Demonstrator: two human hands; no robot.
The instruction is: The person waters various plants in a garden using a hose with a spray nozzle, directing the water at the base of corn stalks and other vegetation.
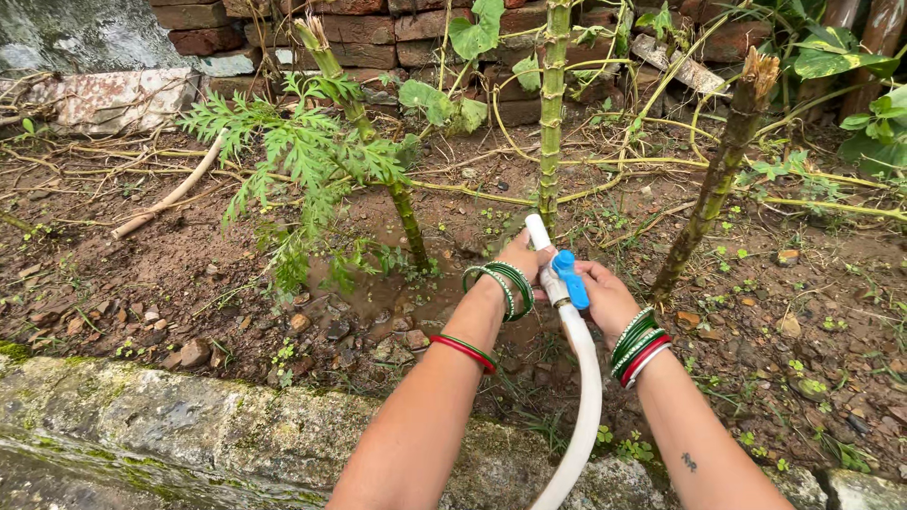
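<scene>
1. White flexible plastic hose (586,397): rises from the bottom edge of the view, between the two forearms, and ends in a short white nozzle (538,230) pointing up and away toward the soil.
2. Blue plastic valve lever (570,278): set on the hose just below the nozzle, lying between the two hands.
3. Left hand (519,257): closed around the hose at the nozzle end, touching it from the left; fingers mostly hidden behind the pipe.
4. Right hand (606,293): curled shut on the blue lever and the hose beside it, thumb side facing the lever.
5. Green glass bangles (504,281): a stack on the left wrist, with one red-and-green bangle (463,350) lower down the forearm.
6. Green, red and white bangles (639,345): a stack on the right wrist; a small dark tattoo (689,462) shows on the right forearm below them.
7. Leafy green sapling (302,156): stands in wet brown soil (170,274) ahead of the left hand; a puddled patch with small stones lies at its foot.
8. Tall ringed green stem (552,104): upright just beyond the nozzle.
9. Cut mottled stem (720,175): leaning, to the right of the hands.
10. Mossy grey stone kerb (189,434): runs across the foreground under the forearms.
11. Red brick wall (378,28): at the far edge of the bed.
</scene>
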